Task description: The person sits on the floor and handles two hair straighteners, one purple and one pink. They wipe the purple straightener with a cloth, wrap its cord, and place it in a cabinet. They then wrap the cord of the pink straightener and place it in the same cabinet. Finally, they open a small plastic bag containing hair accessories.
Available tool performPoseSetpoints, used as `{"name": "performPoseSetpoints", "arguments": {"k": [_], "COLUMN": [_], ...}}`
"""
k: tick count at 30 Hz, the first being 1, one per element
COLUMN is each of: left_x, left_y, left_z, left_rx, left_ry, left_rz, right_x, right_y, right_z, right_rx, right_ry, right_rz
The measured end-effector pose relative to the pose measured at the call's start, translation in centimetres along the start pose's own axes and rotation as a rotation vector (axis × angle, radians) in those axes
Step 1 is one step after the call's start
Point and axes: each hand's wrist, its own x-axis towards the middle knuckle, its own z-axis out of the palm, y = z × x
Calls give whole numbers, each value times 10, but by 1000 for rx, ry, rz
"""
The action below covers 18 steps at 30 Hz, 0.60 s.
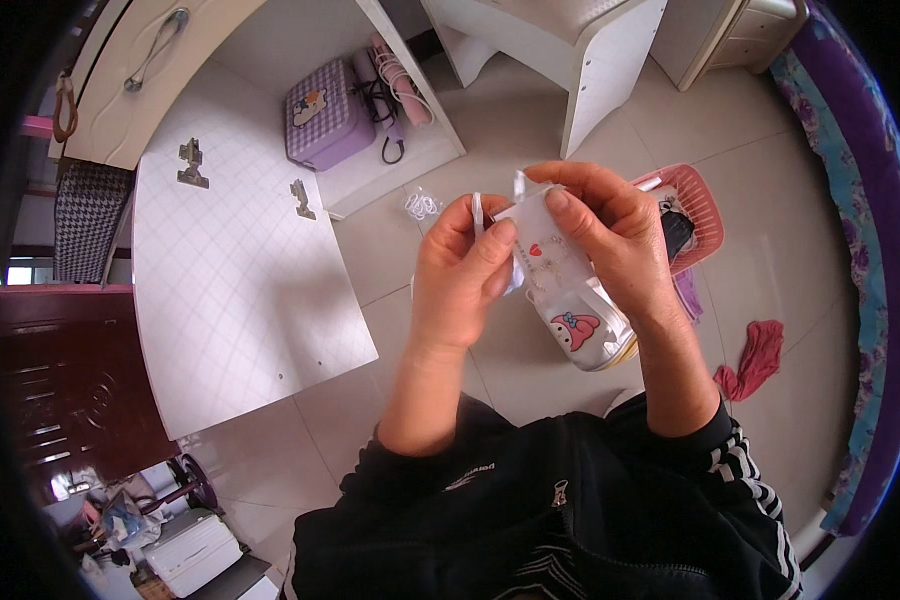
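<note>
A small clear packet (559, 259), with a white card and fine chain-like jewellery including a red heart, is held up in front of me. My left hand (454, 274) pinches its left edge between thumb and fingers. At its top, my right hand (619, 244) grips it with the thumb on the front. Thin white strips stick up near the fingertips of both hands. Below the packet stands a clear zip pouch (607, 319) with a pink-hooded cartoon figure on it. The right hand partly covers the pouch. A bluish-white item behind my left fingers is mostly hidden.
Left of me a white cabinet door (247, 300) hangs open. In the cabinet are a purple checked case (330, 116) and corded styling tools (401, 82). A small bag of white loops (421, 204), a pink basket (709, 217) and a red cloth (754, 360) lie on the tiled floor.
</note>
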Motion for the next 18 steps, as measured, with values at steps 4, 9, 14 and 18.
{"name": "performPoseSetpoints", "arguments": {"k": [4,9,14,18], "left_x": [1,2,1,-1], "left_y": [2,-1,1,2], "left_z": [2,4,7,-1], "left_rx": [34,60,44,-85], "left_ry": [109,236,226,151], "left_rz": [121,294,332,328], "right_x": [2,3,3,2], "right_y": [4,3,11,9], "right_z": [-2,-11,-12,-9], "right_rx": [36,149,312,433], "right_ry": [23,-98,-145,-159], "right_rz": [51,219,273,325]}}
